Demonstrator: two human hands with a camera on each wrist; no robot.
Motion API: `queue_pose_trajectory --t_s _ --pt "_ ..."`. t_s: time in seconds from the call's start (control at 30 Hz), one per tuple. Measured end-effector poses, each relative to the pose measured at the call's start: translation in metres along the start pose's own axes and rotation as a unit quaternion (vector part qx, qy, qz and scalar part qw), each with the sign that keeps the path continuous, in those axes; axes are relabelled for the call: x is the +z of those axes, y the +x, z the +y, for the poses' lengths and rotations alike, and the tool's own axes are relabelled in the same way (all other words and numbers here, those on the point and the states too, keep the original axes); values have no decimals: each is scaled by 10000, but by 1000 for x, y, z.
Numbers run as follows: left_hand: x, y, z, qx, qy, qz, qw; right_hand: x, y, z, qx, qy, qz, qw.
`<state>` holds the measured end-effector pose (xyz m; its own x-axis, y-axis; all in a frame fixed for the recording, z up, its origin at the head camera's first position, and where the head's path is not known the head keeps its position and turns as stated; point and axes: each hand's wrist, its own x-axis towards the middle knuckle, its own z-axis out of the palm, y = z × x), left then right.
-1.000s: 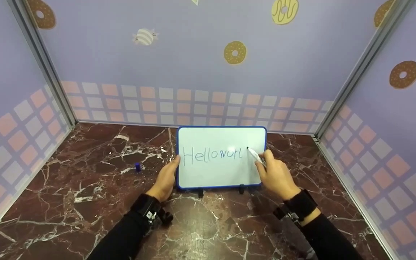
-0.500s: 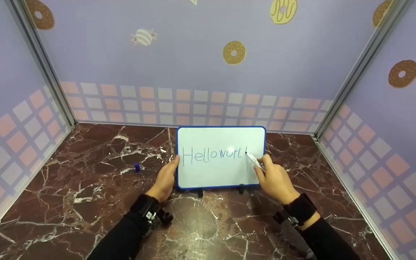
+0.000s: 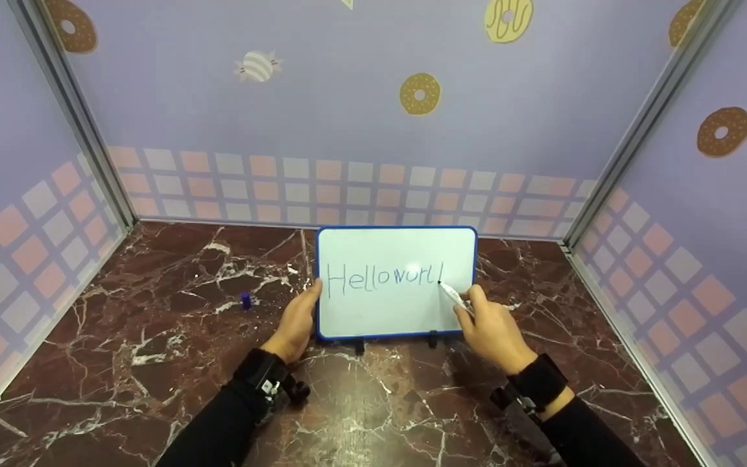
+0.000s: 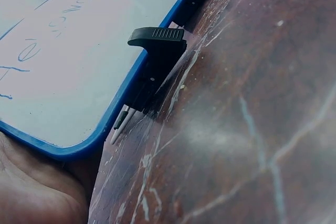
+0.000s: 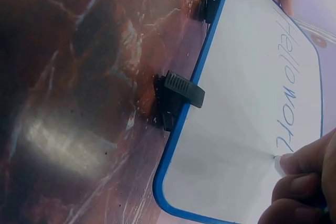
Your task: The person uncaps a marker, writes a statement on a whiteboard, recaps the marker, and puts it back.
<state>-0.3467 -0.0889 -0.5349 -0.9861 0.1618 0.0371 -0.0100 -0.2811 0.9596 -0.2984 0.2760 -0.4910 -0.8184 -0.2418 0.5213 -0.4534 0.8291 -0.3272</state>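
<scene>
A small whiteboard (image 3: 386, 311) with a blue frame leans back on a stand with black clips (image 4: 160, 38). Handwritten blue letters (image 3: 380, 277) across it read "Hello worl" plus one upright stroke. My left hand (image 3: 296, 324) holds the board's left edge, the thumb at the frame and the other fingers behind it. Between thumb and fingers my right hand (image 3: 497, 327) pinches a white marker (image 3: 454, 296), its dark tip at the foot of the last stroke. In the right wrist view the fingers (image 5: 310, 158) hide most of the marker.
A blue marker cap (image 3: 246, 300) stands on the dark red marble-patterned table (image 3: 172, 363), left of my left hand. Purple panels with a pink-and-white checked band (image 3: 360, 181) enclose the back and both sides. Metal posts (image 3: 646, 130) run up the corners.
The right hand has drawn the marker downward, leaving a new upright stroke after the "l". My left hand and the board have stayed in place.
</scene>
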Motion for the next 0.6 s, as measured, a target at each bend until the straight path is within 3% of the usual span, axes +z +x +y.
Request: queue_pose_trajectory --t_s 0.6 --pt "0 0 0 26 118 64 9999 -1 3 -3 -6 -47 -111 9999"
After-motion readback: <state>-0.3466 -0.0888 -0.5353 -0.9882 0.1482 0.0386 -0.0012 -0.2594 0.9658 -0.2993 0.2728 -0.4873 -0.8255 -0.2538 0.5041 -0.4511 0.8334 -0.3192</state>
